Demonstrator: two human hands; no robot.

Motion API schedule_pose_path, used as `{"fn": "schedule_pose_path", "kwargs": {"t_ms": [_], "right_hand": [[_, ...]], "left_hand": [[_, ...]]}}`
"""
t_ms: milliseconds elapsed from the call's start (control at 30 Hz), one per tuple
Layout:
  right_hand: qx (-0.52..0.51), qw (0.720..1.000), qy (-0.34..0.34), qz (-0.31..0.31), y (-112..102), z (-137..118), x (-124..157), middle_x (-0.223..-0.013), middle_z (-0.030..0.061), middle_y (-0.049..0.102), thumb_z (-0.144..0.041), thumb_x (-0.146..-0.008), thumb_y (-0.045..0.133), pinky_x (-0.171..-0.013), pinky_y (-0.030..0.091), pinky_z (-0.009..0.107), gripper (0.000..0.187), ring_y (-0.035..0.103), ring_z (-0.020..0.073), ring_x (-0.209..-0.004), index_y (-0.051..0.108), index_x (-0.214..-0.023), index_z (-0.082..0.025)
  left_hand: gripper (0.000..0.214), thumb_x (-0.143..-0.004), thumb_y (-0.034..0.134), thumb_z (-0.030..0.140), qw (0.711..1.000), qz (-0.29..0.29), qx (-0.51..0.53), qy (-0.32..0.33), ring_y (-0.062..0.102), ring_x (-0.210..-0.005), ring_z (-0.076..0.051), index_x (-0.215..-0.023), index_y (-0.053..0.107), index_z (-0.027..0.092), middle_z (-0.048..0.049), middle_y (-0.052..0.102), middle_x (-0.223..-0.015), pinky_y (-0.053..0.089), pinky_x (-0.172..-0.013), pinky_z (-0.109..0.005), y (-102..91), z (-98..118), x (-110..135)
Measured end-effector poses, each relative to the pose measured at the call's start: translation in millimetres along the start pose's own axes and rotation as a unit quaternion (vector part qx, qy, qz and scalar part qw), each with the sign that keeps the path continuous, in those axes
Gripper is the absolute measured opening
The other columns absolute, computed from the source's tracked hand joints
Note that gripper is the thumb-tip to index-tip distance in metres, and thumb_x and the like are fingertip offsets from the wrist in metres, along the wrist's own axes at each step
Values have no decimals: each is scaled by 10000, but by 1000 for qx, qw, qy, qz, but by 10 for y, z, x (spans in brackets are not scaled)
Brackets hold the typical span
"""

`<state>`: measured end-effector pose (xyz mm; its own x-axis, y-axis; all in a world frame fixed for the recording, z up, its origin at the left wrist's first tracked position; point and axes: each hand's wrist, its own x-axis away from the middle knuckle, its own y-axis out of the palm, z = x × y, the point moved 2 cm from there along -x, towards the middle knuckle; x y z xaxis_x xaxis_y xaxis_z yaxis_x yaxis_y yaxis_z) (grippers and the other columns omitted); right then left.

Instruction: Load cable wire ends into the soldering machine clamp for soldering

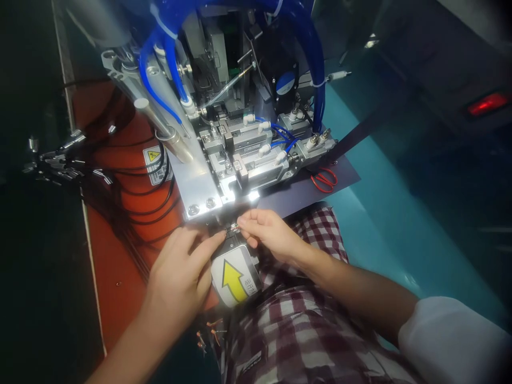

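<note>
At the front of a metal machine [248, 154] with pneumatic cylinders, my two hands meet almost fingertip to fingertip. My right hand [266, 232] pinches a small shiny metal piece [234, 228] between thumb and forefinger. Coming in from the lower left, my left hand [180, 266] has thumb and forefinger drawn together just beside that piece. What it grips, if anything, is too small to make out. Directly below the fingers is a white plate with a yellow arrow [235, 280].
Black cables with metal ends [72, 154] lie bundled over the orange surface [120, 256] at left. Thick blue tubing [316, 58] arches above the machine. To the right are a loop of red wire [325, 180] and a teal surface [384, 229]. Small orange-tipped pieces [212, 333] show below.
</note>
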<state>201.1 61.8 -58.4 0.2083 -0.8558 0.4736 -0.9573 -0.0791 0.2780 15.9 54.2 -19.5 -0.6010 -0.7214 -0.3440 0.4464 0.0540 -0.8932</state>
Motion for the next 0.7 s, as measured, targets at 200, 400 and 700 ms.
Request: {"fn": "schedule_pose_path", "kwargs": {"t_ms": [200, 400, 700], "right_hand": [[63, 996, -62, 28, 30, 47, -9, -553, -74, 501, -505, -918, 563, -521, 381, 237, 383, 454, 75, -469, 518, -708, -188], [19, 995, -80, 63, 61, 87, -2, -572, -90, 494, -392, -888, 613, -497, 379, 220, 270, 438, 62, -448, 491, -747, -196], [-17, 999, -48, 9, 10, 89, -7, -660, -41, 567, -445, -944, 541, -500, 390, 226, 327, 468, 60, -457, 556, -775, -166]], "left_hand": [[288, -938, 458, 68, 1000, -2, -2, 7, 601, -855, -212, -1103, 678, 155, -85, 571, -914, 534, -699, -310, 0, -15, 7], [315, -931, 445, 51, 1000, -1, -5, -1, 598, -871, -200, -1108, 679, 166, -73, 571, -925, 531, -719, -303, -10, -9, 19], [273, -944, 459, 52, 1000, 21, 8, 5, 580, -853, -175, -1091, 674, 133, -57, 552, -922, 505, -727, -284, 22, -20, 29]]}}
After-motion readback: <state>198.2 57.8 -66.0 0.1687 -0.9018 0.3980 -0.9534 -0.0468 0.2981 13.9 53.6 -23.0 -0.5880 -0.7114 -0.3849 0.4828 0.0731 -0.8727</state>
